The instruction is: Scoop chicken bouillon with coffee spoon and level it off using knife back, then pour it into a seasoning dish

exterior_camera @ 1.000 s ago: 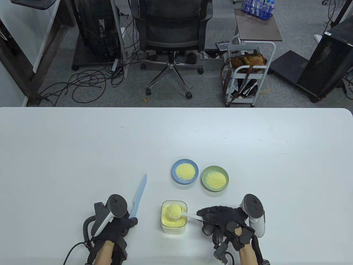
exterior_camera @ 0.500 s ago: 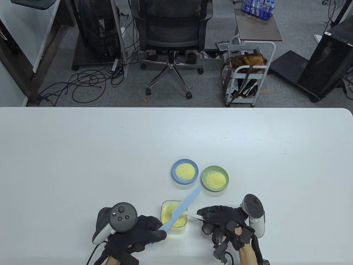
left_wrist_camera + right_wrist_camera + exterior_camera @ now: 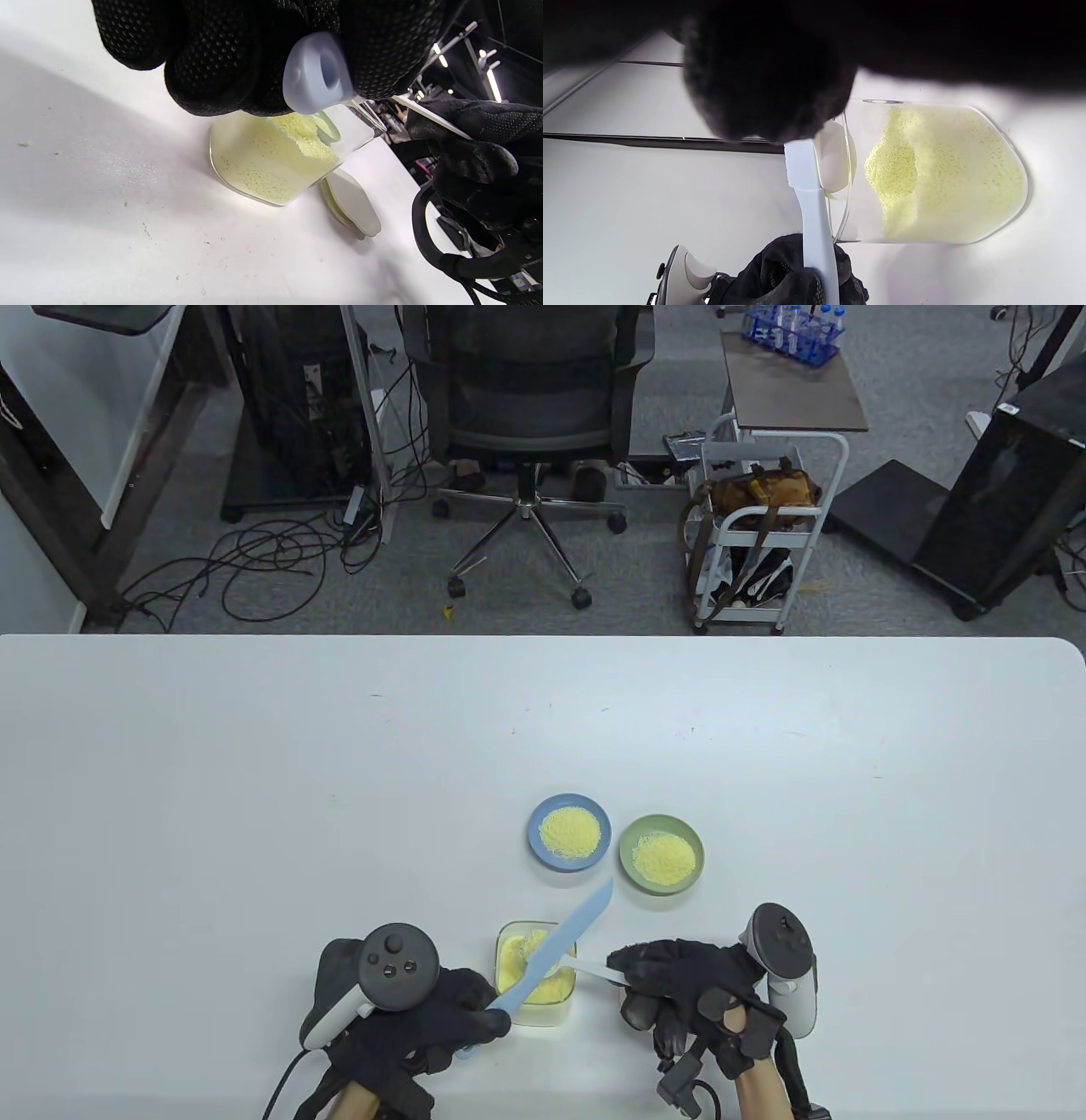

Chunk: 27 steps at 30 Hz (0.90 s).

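Presently the left hand (image 3: pixel 424 1027) grips the knife (image 3: pixel 556 952), blade running diagonally up-right across the spoon (image 3: pixel 577 965), which the right hand (image 3: pixel 679 984) pinches by its handle over the bouillon container (image 3: pixel 536 976). Both dishes (image 3: pixel 569 831) sit just beyond, nearer the right hand.
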Each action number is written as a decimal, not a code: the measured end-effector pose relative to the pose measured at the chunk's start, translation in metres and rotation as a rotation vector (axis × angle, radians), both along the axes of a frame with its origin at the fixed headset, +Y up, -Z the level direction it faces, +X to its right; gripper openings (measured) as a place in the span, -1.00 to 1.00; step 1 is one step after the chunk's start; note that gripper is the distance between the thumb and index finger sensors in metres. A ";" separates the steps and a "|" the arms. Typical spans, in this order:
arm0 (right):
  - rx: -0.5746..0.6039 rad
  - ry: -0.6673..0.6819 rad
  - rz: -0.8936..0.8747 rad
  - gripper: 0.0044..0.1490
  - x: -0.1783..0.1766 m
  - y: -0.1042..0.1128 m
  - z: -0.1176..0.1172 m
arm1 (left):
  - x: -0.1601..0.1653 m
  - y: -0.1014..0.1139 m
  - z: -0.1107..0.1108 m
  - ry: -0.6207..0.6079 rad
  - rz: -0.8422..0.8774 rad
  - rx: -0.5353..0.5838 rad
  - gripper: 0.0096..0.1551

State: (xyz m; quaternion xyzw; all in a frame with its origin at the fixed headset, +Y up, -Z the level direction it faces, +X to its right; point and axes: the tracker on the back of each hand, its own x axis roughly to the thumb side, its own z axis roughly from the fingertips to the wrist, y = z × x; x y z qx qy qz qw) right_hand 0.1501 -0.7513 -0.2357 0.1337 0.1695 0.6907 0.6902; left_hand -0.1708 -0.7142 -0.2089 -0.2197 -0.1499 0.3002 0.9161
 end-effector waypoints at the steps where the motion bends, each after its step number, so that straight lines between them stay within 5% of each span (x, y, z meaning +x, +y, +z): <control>1: 0.000 0.003 -0.001 -0.54 0.000 0.000 0.000 | -0.002 0.000 -0.001 0.000 0.005 -0.012 -0.53; 21: 0.004 0.012 0.002 -0.54 0.002 0.000 0.001 | -0.038 -0.011 -0.015 0.047 0.123 -0.172 -0.53; 27: 0.008 0.009 -0.009 -0.54 0.003 0.000 0.001 | -0.050 -0.006 -0.015 0.144 0.138 -0.096 -0.54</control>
